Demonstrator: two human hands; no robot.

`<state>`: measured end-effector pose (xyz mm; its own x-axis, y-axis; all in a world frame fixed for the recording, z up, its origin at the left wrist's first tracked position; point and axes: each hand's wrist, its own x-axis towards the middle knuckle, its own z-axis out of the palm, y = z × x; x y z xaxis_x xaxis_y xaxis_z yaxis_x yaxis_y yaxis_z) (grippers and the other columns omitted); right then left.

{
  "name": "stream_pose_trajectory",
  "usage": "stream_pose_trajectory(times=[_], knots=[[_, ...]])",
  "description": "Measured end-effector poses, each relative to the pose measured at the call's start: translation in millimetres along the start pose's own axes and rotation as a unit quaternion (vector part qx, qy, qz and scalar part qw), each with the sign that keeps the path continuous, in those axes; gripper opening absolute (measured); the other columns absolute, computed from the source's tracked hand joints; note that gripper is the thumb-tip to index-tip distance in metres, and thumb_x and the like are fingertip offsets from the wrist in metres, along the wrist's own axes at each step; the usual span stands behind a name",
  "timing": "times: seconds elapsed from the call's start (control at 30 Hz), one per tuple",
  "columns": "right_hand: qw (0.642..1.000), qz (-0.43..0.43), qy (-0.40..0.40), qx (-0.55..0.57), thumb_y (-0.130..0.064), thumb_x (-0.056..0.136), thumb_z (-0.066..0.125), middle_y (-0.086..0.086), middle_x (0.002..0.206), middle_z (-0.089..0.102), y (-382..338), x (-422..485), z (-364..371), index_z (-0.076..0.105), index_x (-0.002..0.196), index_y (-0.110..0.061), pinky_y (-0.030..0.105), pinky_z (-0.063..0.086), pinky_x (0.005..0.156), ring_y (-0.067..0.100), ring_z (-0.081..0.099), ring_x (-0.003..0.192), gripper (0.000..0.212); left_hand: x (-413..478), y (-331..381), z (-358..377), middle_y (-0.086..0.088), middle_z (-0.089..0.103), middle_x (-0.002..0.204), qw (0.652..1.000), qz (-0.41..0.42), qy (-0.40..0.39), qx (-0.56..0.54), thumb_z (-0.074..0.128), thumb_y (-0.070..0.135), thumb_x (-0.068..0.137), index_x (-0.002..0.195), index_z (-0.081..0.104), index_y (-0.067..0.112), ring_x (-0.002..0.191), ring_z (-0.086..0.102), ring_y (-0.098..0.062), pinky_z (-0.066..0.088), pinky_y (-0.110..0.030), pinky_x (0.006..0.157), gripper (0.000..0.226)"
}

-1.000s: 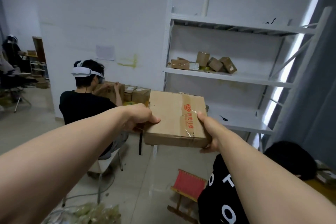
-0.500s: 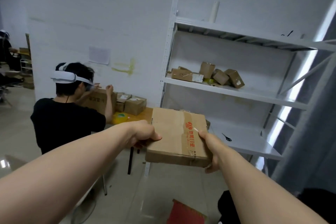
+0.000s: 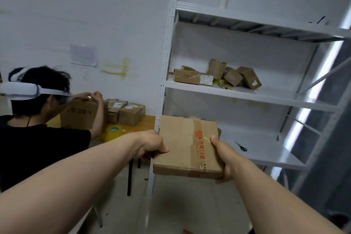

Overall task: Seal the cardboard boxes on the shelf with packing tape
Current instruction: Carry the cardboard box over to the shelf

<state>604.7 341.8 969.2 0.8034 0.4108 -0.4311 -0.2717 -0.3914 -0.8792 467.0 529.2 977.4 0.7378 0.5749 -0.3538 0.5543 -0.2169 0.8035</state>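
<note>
Head view: both bare arms reach straight forward and carry a flat cardboard box [image 3: 182, 144] in the air between them. The left hand [image 3: 152, 145] grips the box's left edge, thumb lying on top, knuckles up and the other fingers curled underneath out of sight. The right hand [image 3: 222, 156] grips the near right corner, thumb pressed on top just beside a strip of tape [image 3: 199, 138] with red print that runs across the lid and down the near side; its fingers wrap under the bottom. The box is tilted slightly down toward the camera and hangs in front of the left front upright of the white shelf [image 3: 247, 95], about level with the lowest visible board.

On the middle board, toward its left end, lie several small boxes [image 3: 233, 78] in a loose heap. Black scissors [image 3: 241, 146] lie on the lower board, right of the held box. At the left, another person [image 3: 38, 138] in a black shirt and white headset [image 3: 22, 91] handles a box at a table [image 3: 148, 123], where a yellow tape roll [image 3: 114, 131] sits near the edge.
</note>
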Motion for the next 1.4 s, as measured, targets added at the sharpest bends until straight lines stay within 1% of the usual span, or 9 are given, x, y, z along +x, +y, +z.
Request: stream_pose_trajectory(times=[0.07, 0.2, 0.33, 0.63, 0.77, 0.87, 0.97, 1.2, 1.4], knots=[[1.0, -0.002, 0.006, -0.002, -0.058, 0.102, 0.039, 0.011, 0.101, 0.071, -11.1, 24.5, 2.5, 0.065, 0.104, -0.021, 0.061, 0.04, 0.094, 0.034, 0.062, 0.094, 0.046, 29.3, 6.4, -1.9, -0.012, 0.069, 0.108, 1.0, -0.001, -0.004, 0.008, 0.068, 0.015, 0.093, 0.114, 0.06, 0.011, 0.101, 0.066, -0.025, 0.055, -0.04, 0.095, 0.023], [0.999, -0.027, -0.013, 0.015, -0.05, 0.106, 0.039, 0.011, 0.098, 0.073, -46.2, 84.6, 11.7, 0.067, 0.111, -0.017, 0.04, 0.045, 0.063, 0.031, 0.067, 0.087, 0.043, 95.5, 23.6, -14.3, -0.012, 0.069, 0.109, 1.0, -0.009, -0.005, 0.008, 0.065, 0.016, 0.095, 0.114, 0.059, 0.011, 0.102, 0.065, -0.026, 0.052, -0.043, 0.099, 0.021], [0.999, -0.037, -0.016, -0.006, -0.042, 0.107, 0.04, 0.01, 0.094, 0.069, -88.0, 156.2, 10.8, 0.063, 0.112, -0.016, 0.034, 0.04, 0.055, 0.026, 0.063, 0.08, 0.035, 171.5, 50.4, -27.2, -0.013, 0.069, 0.113, 1.0, -0.016, -0.023, 0.008, 0.064, 0.015, 0.094, 0.119, 0.058, 0.012, 0.105, 0.064, -0.027, 0.049, -0.045, 0.103, 0.026], [1.0, 0.004, -0.004, 0.026, -0.062, 0.097, 0.047, 0.013, 0.105, 0.075, -137.8, 318.6, -9.8, 0.068, 0.115, -0.018, 0.042, 0.048, 0.068, 0.034, 0.069, 0.096, 0.051, 333.8, 113.8, -21.2, -0.012, 0.066, 0.112, 0.996, -0.013, -0.061, 0.06, 0.06, 0.014, 0.094, 0.118, 0.056, 0.012, 0.097, 0.06, -0.024, 0.049, -0.036, 0.091, 0.024], [0.999, 0.007, 0.004, 0.047, -0.055, 0.102, 0.043, 0.015, 0.104, 0.075, -148.5, 365.5, -10.6, 0.068, 0.115, -0.016, 0.046, 0.053, 0.075, 0.036, 0.069, 0.098, 0.048, 383.5, 125.1, -17.2, -0.01, 0.06, 0.103, 0.993, -0.022, -0.09, 0.076, 0.06, 0.015, 0.093, 0.116, 0.056, 0.014, 0.088, 0.052, -0.022, 0.046, -0.031, 0.078, 0.023], [0.998, 0.007, 0.019, 0.062, -0.049, 0.105, 0.04, 0.018, 0.104, 0.073, -159.8, 395.1, -11.8, 0.067, 0.114, -0.013, 0.042, 0.05, 0.065, 0.035, 0.068, 0.093, 0.046, 419.6, 136.1, -19.1, -0.008, 0.057, 0.097, 0.99, -0.015, -0.114, 0.081, 0.059, 0.015, 0.094, 0.113, 0.056, 0.015, 0.081, 0.049, -0.019, 0.043, -0.029, 0.073, 0.019], [0.997, 0.008, 0.042, 0.059, -0.045, 0.107, 0.037, 0.019, 0.099, 0.074, -166.8, 425.3, -9.1, 0.067, 0.116, -0.008, 0.042, 0.05, 0.066, 0.035, 0.068, 0.091, 0.048, 457.2, 143.5, -22.3, -0.006, 0.056, 0.089, 0.988, -0.011, -0.119, 0.096, 0.057, 0.013, 0.095, 0.109, 0.056, 0.014, 0.073, 0.049, -0.016, 0.042, -0.026, 0.066, 0.014], [0.995, 0.03, 0.093, 0.032, -0.032, 0.108, 0.036, 0.012, 0.07, 0.075, -183.3, 478.8, 9.3, 0.069, 0.094, -0.008, 0.038, 0.046, 0.06, 0.032, 0.066, 0.08, 0.043, 546.4, 147.0, -35.5, -0.009, 0.063, 0.11, 0.978, -0.021, -0.183, 0.102, 0.06, 0.014, 0.093, 0.125, 0.055, 0.012, 0.09, 0.056, -0.023, 0.045, -0.032, 0.079, 0.032], [0.991, 0.067, 0.115, 0.0, -0.041, 0.107, 0.038, 0.014, 0.099, 0.076, -209.7, 504.2, 24.2, 0.067, 0.114, -0.015, 0.043, 0.053, 0.074, 0.033, 0.07, 0.094, 0.04, 600.3, 151.4, -53.8, -0.013, 0.064, 0.128, 0.964, -0.053, -0.239, 0.101, 0.065, 0.02, 0.094, 0.141, 0.048, 0.009, 0.112, 0.063, -0.028, 0.053, -0.039, 0.093, 0.051]])
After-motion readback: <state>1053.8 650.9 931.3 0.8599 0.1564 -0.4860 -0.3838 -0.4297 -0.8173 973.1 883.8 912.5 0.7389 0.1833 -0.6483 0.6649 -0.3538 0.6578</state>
